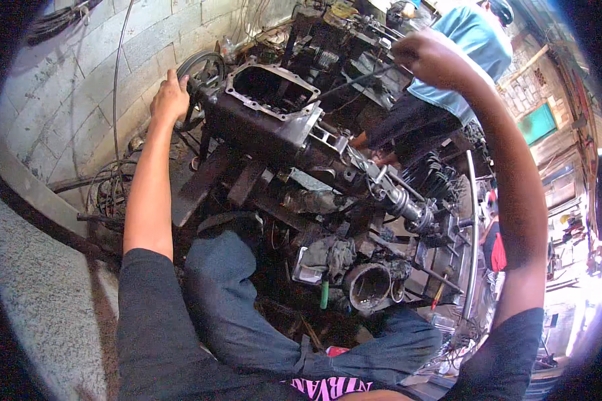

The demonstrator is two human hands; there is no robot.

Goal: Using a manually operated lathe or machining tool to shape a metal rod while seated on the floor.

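At far left stands a pale block wall [80,90], with a tangle of thin cables [104,197] low beside it. The left hand [170,100] is at the near-left rim of one dark wheel [207,59], its fingers partly extended and touching the rim; how firmly they hold it I cannot tell. Just right of the wheel, between the two hands and lower than the right, lies one dark metal housing [254,127], its top opening bordered by a paler flange [237,95] with bolt holes. Below and to the right are one green tube [324,294], one grey rag [331,255] and one large metal ring [369,286]. One line of pink capital lettering [324,387] crosses the person's dark shirt at the lower edge, partly cut off. A single dark rod [358,81] slants up from the housing's right side to the right hand [421,59], which is blurred, raised and closed around its upper end. Further right, two other people show: one in a light blue shirt [458,30], bent away, and one small figure in red [497,252].
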